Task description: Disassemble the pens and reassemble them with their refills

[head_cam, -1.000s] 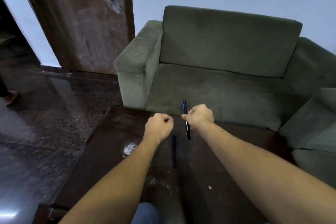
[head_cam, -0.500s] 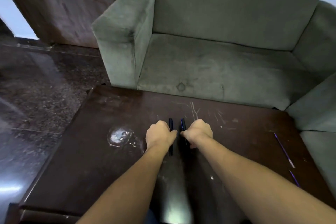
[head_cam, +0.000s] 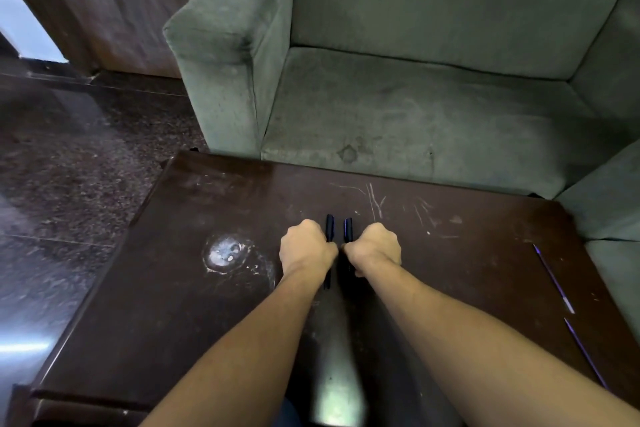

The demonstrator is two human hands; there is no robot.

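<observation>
Two dark pens stand side by side at the middle of the dark wooden table (head_cam: 180, 288). My left hand (head_cam: 306, 250) grips the left pen (head_cam: 329, 227), whose lower end shows below the fist. My right hand (head_cam: 375, 248) grips the right pen (head_cam: 348, 229), which has a blue sheen. Both fists touch each other, knuckles away from me. Two thin purple refills lie near the table's right edge, one farther (head_cam: 552, 279) and one nearer (head_cam: 585, 354).
A grey-green sofa (head_cam: 415, 97) stands right behind the table, with a second cushion (head_cam: 609, 204) at the right. A whitish round stain (head_cam: 225, 251) marks the table left of my hands. A wooden door (head_cam: 114, 3) and dark polished floor (head_cam: 69, 166) are at the left.
My right hand brought its pen down from the air to the table, and my left hand took hold of the pen that lay there. The camera tilted down; in the last half second little moved.
</observation>
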